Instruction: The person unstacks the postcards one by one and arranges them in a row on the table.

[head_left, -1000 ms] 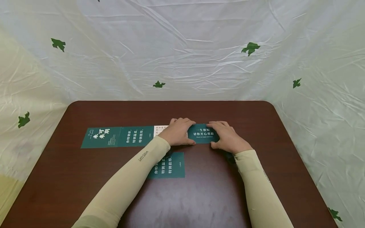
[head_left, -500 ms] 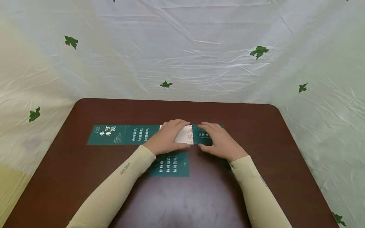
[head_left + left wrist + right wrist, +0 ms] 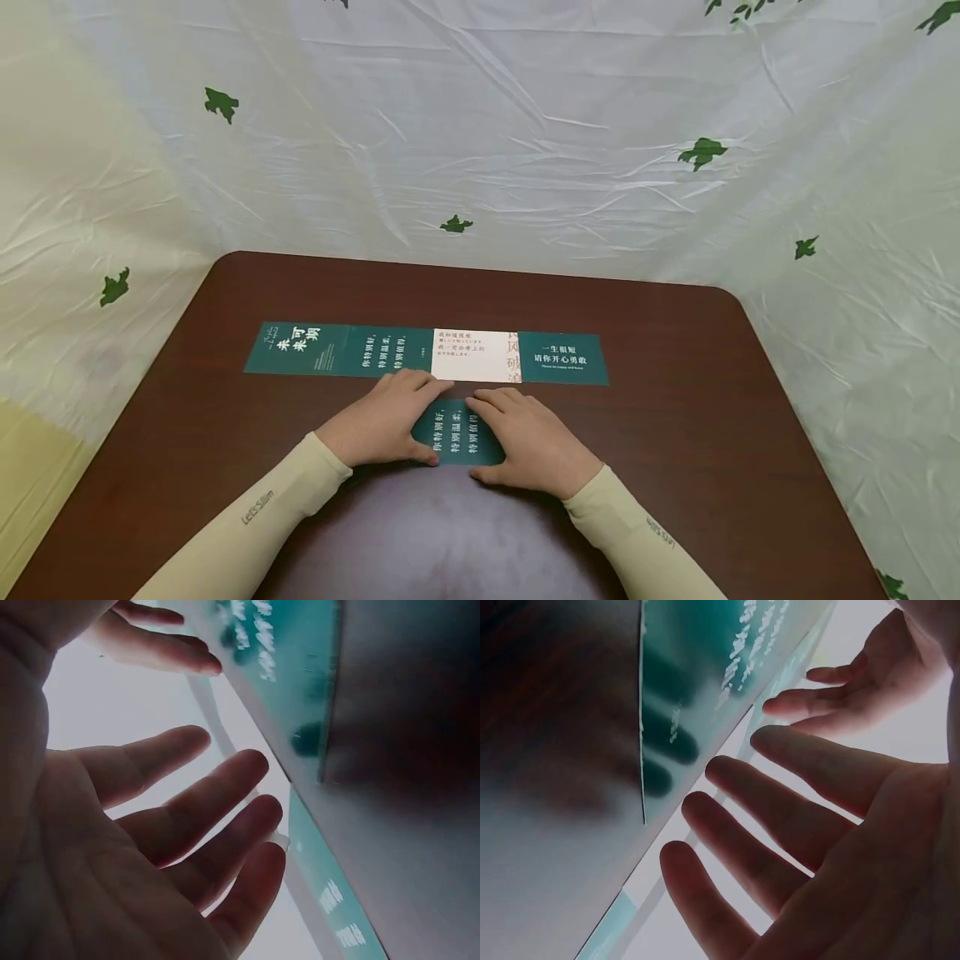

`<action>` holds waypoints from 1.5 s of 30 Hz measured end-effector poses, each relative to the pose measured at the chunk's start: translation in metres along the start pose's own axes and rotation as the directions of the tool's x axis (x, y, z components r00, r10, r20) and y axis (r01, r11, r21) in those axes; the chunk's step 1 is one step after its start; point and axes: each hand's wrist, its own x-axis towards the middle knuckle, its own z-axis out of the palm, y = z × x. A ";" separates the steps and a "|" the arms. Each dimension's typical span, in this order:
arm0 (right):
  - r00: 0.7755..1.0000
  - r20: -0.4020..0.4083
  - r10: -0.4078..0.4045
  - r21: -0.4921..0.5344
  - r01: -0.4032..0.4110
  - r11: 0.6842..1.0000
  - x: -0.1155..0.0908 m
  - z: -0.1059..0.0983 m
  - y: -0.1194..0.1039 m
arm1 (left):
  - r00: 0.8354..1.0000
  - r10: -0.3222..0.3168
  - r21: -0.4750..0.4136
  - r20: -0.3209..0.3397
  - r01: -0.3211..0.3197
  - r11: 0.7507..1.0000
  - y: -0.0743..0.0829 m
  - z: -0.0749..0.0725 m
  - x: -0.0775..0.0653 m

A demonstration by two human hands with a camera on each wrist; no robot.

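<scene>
A dark green card with white writing (image 3: 456, 429) lies near the middle of the table, between my two hands. My left hand (image 3: 386, 421) is over its left side and my right hand (image 3: 528, 442) over its right, each partly hiding it. Thumbs and fingers on both are spread apart and loosely bent. In the left wrist view the fingers hover beside the glossy green card (image 3: 296, 682), pinching nothing. The right wrist view has the right fingers (image 3: 705, 814) separated, with their dark reflections on the card.
Behind the hands, cards lie edge to edge in a row: a green one at left (image 3: 300, 354), another green one (image 3: 375, 337), a white one (image 3: 476, 362), and a green one at right (image 3: 562, 358). A white curtain (image 3: 420, 125) hangs past the brown table's (image 3: 675, 433) far edge.
Both hands have left the row's right end and come down toward the nearer green card. The row's white and right-hand green cards are now uncovered. The head view has shifted slightly.
</scene>
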 end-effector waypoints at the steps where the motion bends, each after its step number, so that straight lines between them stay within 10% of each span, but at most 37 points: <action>1: 1.000 0.005 0.008 -0.003 -0.008 1.000 0.000 0.001 0.000 | 1.000 0.001 0.010 0.001 -0.001 1.000 -0.001 0.001 -0.001; 26: 1.000 0.012 0.005 0.025 -0.005 1.000 0.004 0.002 0.003 | 0.994 -0.104 -0.091 0.023 0.106 0.990 0.011 0.006 -0.005; 45: 0.998 -0.059 -0.020 0.014 0.021 1.000 0.000 -0.004 0.020 | 0.996 0.057 0.032 -0.075 -0.054 0.998 0.010 0.011 0.006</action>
